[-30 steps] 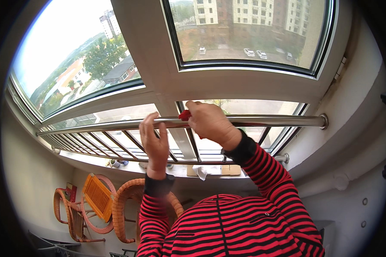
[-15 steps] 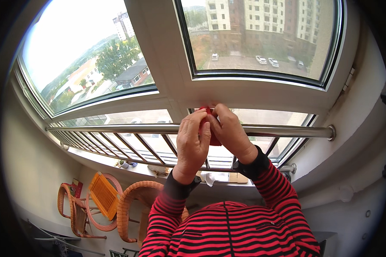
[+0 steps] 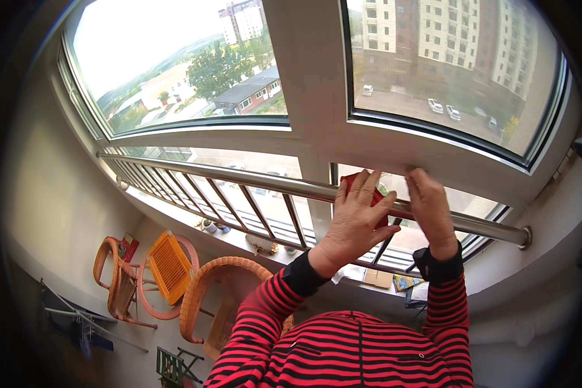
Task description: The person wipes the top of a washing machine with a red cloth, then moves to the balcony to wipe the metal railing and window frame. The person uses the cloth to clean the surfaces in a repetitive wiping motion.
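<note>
A flat red piece (image 3: 349, 182) of unclear kind, with a patch of green and white near it, lies behind my left hand (image 3: 357, 223) at the metal handrail (image 3: 291, 185). My left hand is spread flat over it, fingers apart, and covers most of it and part of the rail. My right hand (image 3: 429, 204) is raised just to the right, apart from the red piece. Its fingers are bent and pressed together, somewhat blurred, and whatever they may hold is hidden. Both wrists have black cuffs below red-and-black striped sleeves.
White-framed windows (image 3: 317, 97) rise beyond the rail. Below its bars, the sill (image 3: 239, 240) carries a small pot, a cardboard piece (image 3: 377, 278) and a colourful packet (image 3: 406, 282). Wicker chairs (image 3: 197, 294), an orange slatted board (image 3: 169, 266) and a green folding stool (image 3: 174, 365) stand at the lower left.
The view has shifted leftward, so the scene sits further right. My hands, together on the red piece before, have parted; the left has spread over it and the right has moved off to the right.
</note>
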Demonstrator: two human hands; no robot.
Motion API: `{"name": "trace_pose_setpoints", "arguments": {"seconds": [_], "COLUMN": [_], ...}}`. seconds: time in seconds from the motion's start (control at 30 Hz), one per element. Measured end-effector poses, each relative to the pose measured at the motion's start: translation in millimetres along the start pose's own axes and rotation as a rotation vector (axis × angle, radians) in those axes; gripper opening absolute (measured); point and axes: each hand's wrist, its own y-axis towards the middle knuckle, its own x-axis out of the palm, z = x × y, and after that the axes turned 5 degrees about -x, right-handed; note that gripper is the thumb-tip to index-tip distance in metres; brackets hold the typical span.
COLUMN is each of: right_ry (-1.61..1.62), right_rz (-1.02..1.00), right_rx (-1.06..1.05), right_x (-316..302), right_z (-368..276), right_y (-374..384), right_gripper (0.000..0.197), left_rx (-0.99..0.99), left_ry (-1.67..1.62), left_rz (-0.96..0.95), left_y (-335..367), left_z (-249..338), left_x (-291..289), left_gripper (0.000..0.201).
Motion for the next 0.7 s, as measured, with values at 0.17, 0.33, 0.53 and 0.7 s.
{"name": "trace_pose_setpoints", "arguments": {"seconds": [0.17, 0.33, 0.53, 0.7], "right_ry": [-0.187, -0.359, -0.442, -0.441], "right_rz": [0.021, 0.049, 0.051, 0.062], "right_rx": [-0.017, -0.071, -0.084, -0.127], "right_x": [-0.2, 3.7, 8.4, 6.0], "right_z": [12.5, 10.8, 8.5, 6.9], "right_y": [-16.1, -21.9, -22.2, -26.1], "right_gripper": [0.010, 0.011, 0.013, 0.015], "left_rx": [-0.023, -0.115, -0.121, -0.032], "left_ry": [0.080, 0.104, 0.073, 0.110], "left_rz": [-0.007, 0.153, 0.189, 0.186], "left_y": [3.5, -11.3, -9.3, -9.8], "left_z": [-6.9, -25.4, -26.5, -41.7], "left_x": [4.5, -8.2, 0.0, -4.5], "left_gripper": [0.047, 0.050, 0.051, 0.041]}}
